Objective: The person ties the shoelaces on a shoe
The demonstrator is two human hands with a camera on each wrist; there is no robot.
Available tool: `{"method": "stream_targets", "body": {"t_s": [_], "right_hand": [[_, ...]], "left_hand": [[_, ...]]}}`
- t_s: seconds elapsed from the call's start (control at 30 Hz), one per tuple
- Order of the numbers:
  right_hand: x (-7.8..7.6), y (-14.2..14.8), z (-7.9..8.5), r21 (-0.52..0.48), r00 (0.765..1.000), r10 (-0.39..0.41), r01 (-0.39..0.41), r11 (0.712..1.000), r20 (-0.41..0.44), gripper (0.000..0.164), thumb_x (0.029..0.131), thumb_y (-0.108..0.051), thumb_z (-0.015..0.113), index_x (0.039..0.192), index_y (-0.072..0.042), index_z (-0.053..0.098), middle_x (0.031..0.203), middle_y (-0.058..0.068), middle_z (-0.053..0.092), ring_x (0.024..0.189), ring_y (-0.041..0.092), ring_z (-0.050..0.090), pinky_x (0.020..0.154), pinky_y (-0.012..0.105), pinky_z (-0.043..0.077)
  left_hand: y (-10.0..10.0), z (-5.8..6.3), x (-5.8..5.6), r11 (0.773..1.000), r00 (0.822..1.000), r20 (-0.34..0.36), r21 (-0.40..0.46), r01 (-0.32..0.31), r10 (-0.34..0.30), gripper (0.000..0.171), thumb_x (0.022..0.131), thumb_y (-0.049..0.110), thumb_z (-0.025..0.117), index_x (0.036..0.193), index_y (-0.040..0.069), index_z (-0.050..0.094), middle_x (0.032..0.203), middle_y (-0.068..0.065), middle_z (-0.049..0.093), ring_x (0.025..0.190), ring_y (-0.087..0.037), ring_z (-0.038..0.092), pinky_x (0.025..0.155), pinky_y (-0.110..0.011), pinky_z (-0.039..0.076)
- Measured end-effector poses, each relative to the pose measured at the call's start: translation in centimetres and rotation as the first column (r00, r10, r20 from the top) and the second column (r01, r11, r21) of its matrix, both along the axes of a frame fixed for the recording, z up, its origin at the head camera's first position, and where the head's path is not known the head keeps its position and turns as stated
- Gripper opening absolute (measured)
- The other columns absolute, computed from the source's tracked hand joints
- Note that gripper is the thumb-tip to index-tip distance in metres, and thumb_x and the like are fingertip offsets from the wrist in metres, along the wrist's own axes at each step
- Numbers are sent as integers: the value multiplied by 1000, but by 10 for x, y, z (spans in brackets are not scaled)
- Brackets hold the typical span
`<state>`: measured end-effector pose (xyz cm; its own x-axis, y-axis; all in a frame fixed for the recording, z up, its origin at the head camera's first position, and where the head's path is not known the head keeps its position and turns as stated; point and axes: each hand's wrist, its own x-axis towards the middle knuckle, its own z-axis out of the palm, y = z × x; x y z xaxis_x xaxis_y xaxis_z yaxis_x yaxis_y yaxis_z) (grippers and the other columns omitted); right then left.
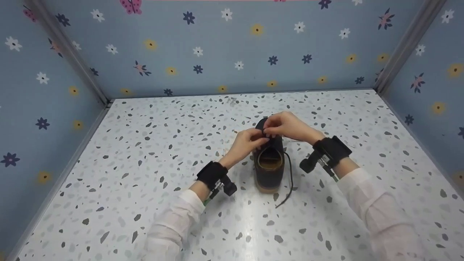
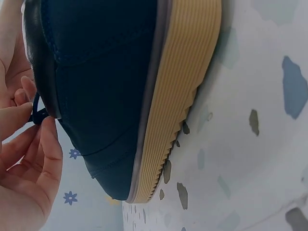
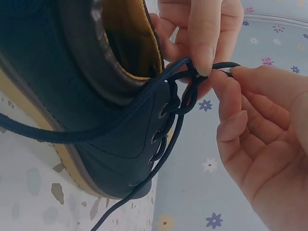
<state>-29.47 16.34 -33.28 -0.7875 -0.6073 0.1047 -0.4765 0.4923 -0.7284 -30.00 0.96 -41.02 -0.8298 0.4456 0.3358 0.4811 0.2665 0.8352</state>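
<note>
A dark blue shoe (image 1: 269, 177) with a tan sole (image 2: 185, 62) stands on the speckled surface, its toe pointing away. Both hands meet above its lacing. My left hand (image 1: 244, 144) pinches the dark shoelace (image 3: 168, 142) between thumb and finger, at a knot or crossing over the eyelets. From the other side my right hand (image 1: 290, 126) pinches a piece of the same lace, close to the left fingertips, as the right wrist view shows. One long lace end hangs down the shoe's right side and lies on the surface. The yellow-brown lining shows in the shoe's opening.
The white speckled tabletop (image 1: 174, 145) spreads around the shoe. Blue panels with flower prints (image 1: 232, 43) enclose it at the back and on both sides, with grey posts (image 1: 409, 43) at the corners. Black wrist straps (image 1: 214, 174) carry small cameras.
</note>
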Motion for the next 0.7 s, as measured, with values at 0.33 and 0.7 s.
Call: {"method": "stream_targets", "body": {"t_s": [0.33, 0.7], "right_hand": [[1, -1, 0, -23, 1000, -9, 9, 1000, -1, 12, 69, -11, 50, 76, -1, 52, 67, 13, 51, 56, 25, 47, 47, 35, 36], [-3, 3, -1, -24, 991, 34, -38, 999, -128, 12, 67, -9, 52, 77, -2, 51, 69, 7, 52, 61, 17, 47, 53, 25, 36]], "left_hand": [[4, -1, -2, 999, 999, -31, 25, -24, 25, 17, 65, 27, 52, 72, 12, 54, 54, 0, 49, 44, -11, 45, 37, -21, 36], [9, -2, -2, 996, 995, -61, 50, -75, 78, 9, 65, 18, 53, 66, 10, 54, 54, 3, 48, 43, -9, 44, 39, -19, 36]]}}
